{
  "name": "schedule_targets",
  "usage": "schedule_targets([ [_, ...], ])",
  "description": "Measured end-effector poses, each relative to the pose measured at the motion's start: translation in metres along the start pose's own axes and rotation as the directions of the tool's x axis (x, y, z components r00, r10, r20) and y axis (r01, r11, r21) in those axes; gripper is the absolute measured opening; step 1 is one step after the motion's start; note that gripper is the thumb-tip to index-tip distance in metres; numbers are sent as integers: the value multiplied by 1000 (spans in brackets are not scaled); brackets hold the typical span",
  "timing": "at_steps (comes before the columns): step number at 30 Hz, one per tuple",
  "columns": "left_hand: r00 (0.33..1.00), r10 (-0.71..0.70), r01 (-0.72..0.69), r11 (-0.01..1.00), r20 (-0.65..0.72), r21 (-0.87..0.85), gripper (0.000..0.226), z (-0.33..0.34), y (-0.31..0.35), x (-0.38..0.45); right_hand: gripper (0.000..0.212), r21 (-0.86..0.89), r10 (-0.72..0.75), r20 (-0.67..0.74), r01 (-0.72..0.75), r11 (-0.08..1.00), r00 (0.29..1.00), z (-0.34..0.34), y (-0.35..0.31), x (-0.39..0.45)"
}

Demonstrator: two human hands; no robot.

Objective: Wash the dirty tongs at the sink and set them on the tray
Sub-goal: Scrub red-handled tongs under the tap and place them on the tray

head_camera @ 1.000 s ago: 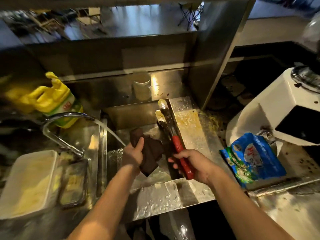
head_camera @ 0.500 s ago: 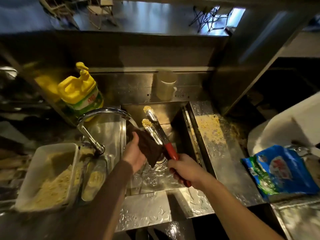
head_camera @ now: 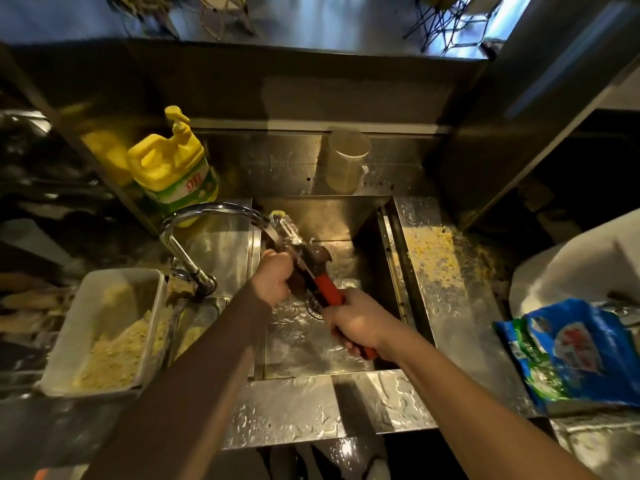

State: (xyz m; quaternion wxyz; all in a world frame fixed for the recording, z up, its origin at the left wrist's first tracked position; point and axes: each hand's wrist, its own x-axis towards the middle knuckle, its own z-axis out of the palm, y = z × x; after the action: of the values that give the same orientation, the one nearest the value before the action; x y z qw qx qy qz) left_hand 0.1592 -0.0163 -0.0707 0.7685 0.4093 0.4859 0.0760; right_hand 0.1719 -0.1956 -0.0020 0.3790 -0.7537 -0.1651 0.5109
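Observation:
The tongs have red handles and metal arms with yellowish tips, and they slant up-left over the steel sink. My right hand grips the red handles at their lower end. My left hand is closed on a dark brown cloth wrapped around the metal arms. The tips sit right under the spout of the curved faucet, where water runs. Water pools around the drain below.
A yellow detergent jug stands behind the faucet. A white tub of pale crumbs sits left of the sink. A cup stands on the back ledge. A blue-green bag lies at the right on the crumb-strewn counter.
The tongs have swung left, from the sink's right side to under the faucet. My left hand has closed the cloth around the tongs' arms. The camera view has shifted rightward and closer.

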Motion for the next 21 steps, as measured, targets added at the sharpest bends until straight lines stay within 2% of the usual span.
schedule_targets([
  [5, 998, -21, 13, 990, -55, -139, 21, 10, 2, 3, 6, -2, -9, 3, 9, 1000, 1000, -1, 7, -3],
  [8, 998, -52, 50, 994, -18, -97, 20, 24, -1, -9, 6, 27, -6, -59, 8, 1000, 998, -3, 6, -2],
  [12, 992, -47, 35, 994, -113, -104, 31, 31, 3, -6, 8, 35, -12, -18, 12, 999, 1000, -8, 6, -4],
  [17, 985, -28, 15, 997, -169, -80, 28, 34, 2, 5, 12, 32, -34, -37, 36, 999, 999, -11, 6, -3],
  [19, 974, -42, 22, 996, -221, -92, 29, 33, 1, 8, 14, 38, -2, -13, 3, 999, 1000, -11, 7, -2],
  [21, 976, -38, 24, 998, -212, -65, 31, 32, -3, 10, 10, 52, 17, -45, -15, 999, 999, -10, 7, -1],
])
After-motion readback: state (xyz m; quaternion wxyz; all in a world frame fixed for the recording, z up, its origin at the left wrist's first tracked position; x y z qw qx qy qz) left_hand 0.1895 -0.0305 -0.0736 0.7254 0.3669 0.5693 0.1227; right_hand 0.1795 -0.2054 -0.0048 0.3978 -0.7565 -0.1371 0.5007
